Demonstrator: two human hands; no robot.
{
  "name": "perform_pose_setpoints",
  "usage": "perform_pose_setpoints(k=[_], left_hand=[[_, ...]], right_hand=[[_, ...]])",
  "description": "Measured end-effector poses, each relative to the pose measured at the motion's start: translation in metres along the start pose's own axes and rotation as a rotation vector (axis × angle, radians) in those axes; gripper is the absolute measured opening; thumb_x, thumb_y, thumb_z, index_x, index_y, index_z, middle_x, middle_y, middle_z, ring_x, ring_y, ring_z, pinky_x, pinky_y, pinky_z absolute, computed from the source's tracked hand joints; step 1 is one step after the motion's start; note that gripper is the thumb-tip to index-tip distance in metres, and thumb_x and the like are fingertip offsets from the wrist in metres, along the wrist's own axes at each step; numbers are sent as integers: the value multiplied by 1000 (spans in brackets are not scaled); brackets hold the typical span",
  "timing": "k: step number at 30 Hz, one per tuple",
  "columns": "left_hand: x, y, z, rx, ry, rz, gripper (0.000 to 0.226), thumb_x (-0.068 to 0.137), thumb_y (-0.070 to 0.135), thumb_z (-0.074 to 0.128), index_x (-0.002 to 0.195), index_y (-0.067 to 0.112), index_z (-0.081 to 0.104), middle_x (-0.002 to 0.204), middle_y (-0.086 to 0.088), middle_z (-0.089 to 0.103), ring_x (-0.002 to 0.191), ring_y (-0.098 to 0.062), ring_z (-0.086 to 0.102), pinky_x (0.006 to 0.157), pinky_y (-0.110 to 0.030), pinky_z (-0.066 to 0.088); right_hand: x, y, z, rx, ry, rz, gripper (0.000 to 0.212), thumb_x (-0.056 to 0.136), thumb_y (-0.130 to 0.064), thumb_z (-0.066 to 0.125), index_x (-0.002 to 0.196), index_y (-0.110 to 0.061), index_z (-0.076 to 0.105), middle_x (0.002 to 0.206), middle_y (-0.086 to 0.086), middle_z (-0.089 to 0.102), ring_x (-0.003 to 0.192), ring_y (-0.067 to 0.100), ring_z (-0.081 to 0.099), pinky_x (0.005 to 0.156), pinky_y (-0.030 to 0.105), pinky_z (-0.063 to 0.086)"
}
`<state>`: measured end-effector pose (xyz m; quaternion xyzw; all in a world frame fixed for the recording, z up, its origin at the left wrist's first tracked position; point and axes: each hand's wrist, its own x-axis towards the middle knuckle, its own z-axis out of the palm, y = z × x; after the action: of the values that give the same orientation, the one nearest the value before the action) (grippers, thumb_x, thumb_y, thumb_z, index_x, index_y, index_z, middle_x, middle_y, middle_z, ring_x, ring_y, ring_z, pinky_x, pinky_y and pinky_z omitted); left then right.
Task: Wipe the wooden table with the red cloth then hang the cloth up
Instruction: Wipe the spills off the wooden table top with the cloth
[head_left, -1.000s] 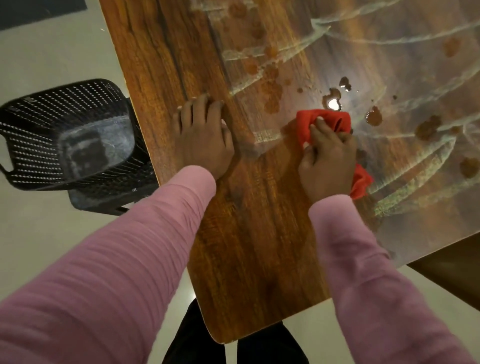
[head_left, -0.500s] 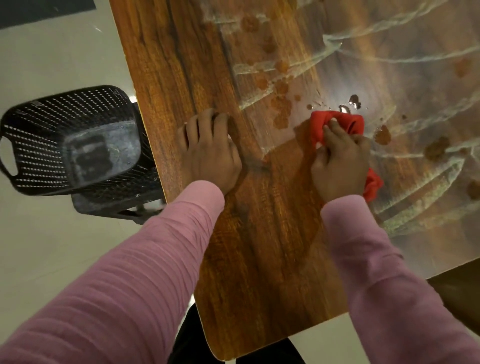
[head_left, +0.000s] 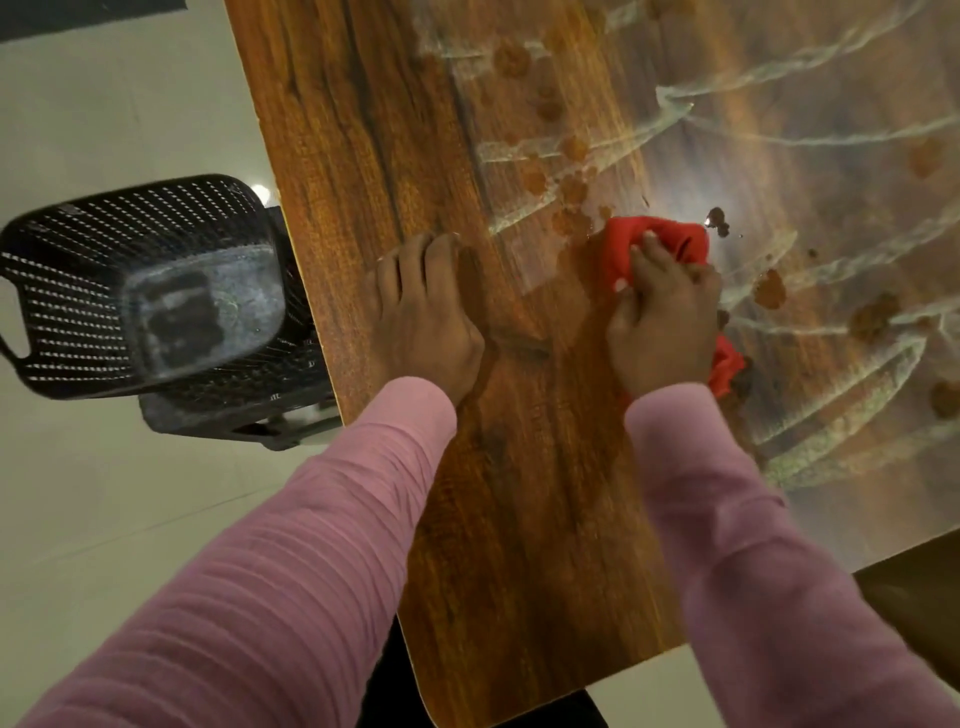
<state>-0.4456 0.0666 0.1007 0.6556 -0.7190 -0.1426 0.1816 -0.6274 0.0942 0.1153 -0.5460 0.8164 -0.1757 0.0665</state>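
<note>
item: red cloth (head_left: 660, 241) — bunched, lay on the wooden surface (head_left: 519, 493) under the right grip (head_left: 662, 325), beside the bright glare.
right grip: fingers curled over the cloth, holding it and pressing it down.
left grip (head_left: 423, 317): flat on the surface near its left edge, fingers straight, holding nothing.
soil: brown spots (head_left: 769, 288) lay right of the cloth, a dark drop (head_left: 718, 221) just beyond it; pale smeared streaks crossed the far part.
step, as judged: wiping, well short of done; hanging not yet begun.
method advised: spread the cloth flatter for more contact, keep firm downward pressure and run overlapping strokes through the spots — turning to a clean face so residue lifted rather than smeared.
risk: loose wiping would likely add streaks.
</note>
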Motion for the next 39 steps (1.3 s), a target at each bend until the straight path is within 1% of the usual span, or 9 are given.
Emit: perform_pose_setpoints(k=[5,8,12,16,21,27,29,35,39], left_hand=[[2,-2,-3,-62,-16,-2,61,71,0,43,131,7,49,133,-15,49,126,-36,40,115,-46,18],[3,-1,-3,-112,-13,10,54,74,0,45,127,5,52,130,-16,52,125,-38,42,117,-46,17],[4,-5,-3,-196,19,-13,43,81,3,56,124,3,55,126,-18,55,121,-38,45,116,-44,19],[4,-8,-5,-177,-11,-6,59,69,-5,47,127,5,51,128,-18,51,121,-39,42,113,-48,25],[5,-7,-7,-130,5,-3,63,66,7,33,126,8,53,127,-15,52,118,-36,45,106,-46,32],[47,-13,-7,84,37,-44,49,73,10,51,122,11,55,130,-13,53,115,-35,46,96,-44,29],[66,-16,-9,138,58,-54,47,76,11,51,123,11,53,132,-13,51,117,-35,45,97,-44,29],[108,-23,-1,189,52,33,44,80,14,45,124,11,52,133,-13,50,117,-35,45,97,-46,31],[120,-27,5,186,56,30,41,82,19,43,122,15,54,133,-10,51,118,-33,45,97,-44,30]], right_hand=[[6,-11,5,7,11,36,40,89,-10,49,128,-8,58,140,4,51,115,37,43,104,34,29],[-31,-53,19,100,-21,-108,38,85,-4,56,123,-3,62,134,10,57,107,39,48,100,35,36],[-46,-67,26,41,-138,-303,37,89,-12,52,124,-7,62,136,5,55,110,38,50,97,44,41],[-1,-33,15,-18,-26,-118,39,90,-14,50,129,-11,58,139,0,53,113,35,45,100,35,31],[29,-23,14,25,24,42,40,89,-11,49,129,-12,58,141,0,50,114,35,41,99,29,27],[-12,-77,26,134,-17,-315,33,81,-6,53,109,-2,69,122,12,65,103,26,45,93,37,45],[-12,-72,25,132,-136,-367,36,88,-14,46,116,-5,67,129,7,61,104,34,50,92,44,46],[55,-25,15,23,-1,-53,39,87,-10,52,125,-8,60,136,5,55,110,38,47,102,39,36],[63,-32,19,38,14,42,41,88,-12,51,128,-10,59,139,1,53,114,34,43,103,32,31]])
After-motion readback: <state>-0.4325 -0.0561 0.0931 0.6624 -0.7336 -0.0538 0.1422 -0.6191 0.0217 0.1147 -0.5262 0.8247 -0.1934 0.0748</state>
